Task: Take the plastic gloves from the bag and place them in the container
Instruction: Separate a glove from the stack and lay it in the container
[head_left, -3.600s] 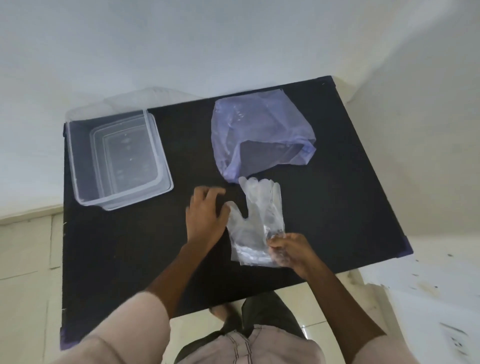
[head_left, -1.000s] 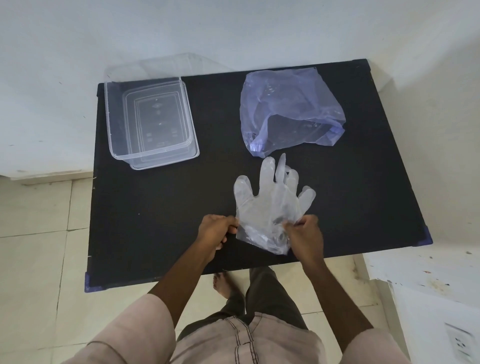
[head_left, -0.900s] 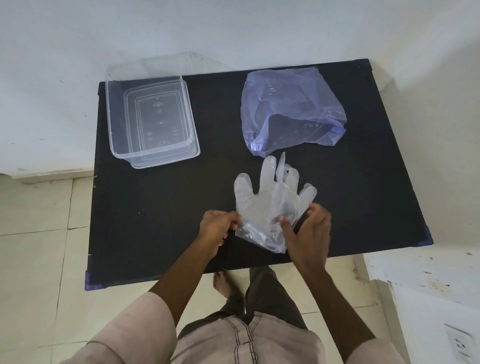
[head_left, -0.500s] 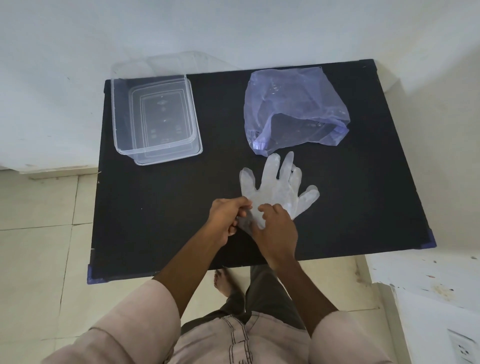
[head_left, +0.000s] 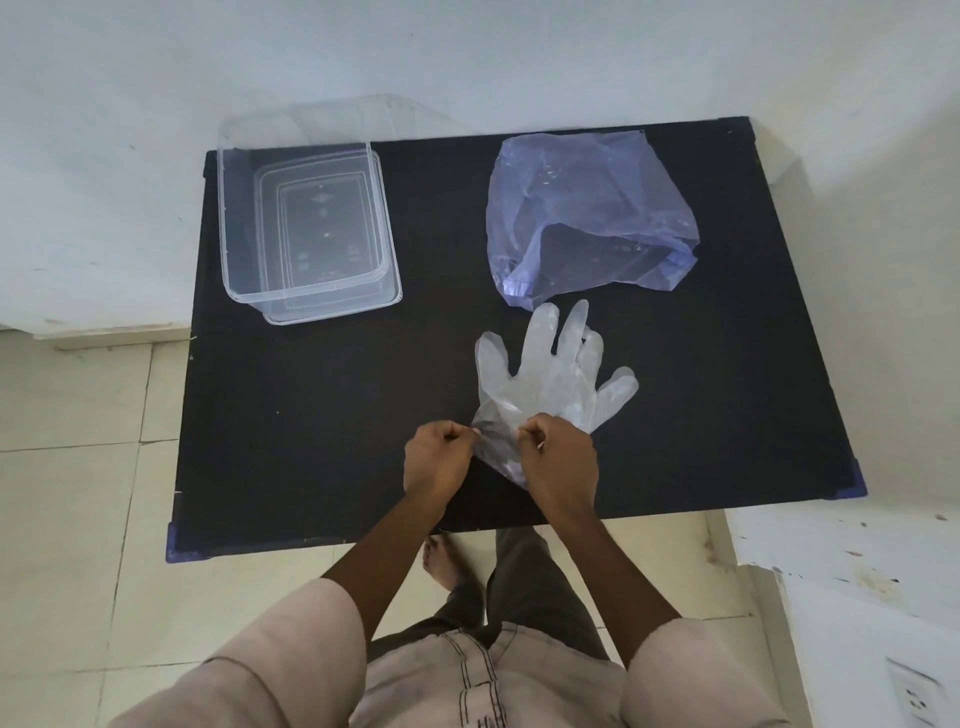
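Head view. The gloves (head_left: 550, 382) lie flat on the black table (head_left: 311, 415), fingers spread and pointing away from the person, cuff end toward the near edge. They sit just in front of the bag (head_left: 582, 213), well to the right of the container (head_left: 306, 228), and outside both.

The left hand (head_left: 439, 460) is pinched shut on the left edge of the cuff. The right hand (head_left: 558, 460) is pinched shut on the right side of the cuff. The film between them is lifted and creased.

Handling, as a judgement: the gloves are very light, limp and slick, and the layers likely cling together. Take hold at the cuff, where the film is widest; the fingers will trail.

Materials: the gloves are thin, translucent, wrinkled film. The bag is pale violet film, crumpled, with its mouth open toward the gloves. The container is clear rigid plastic, rectangular, with rounded corners, and holds no gloves.
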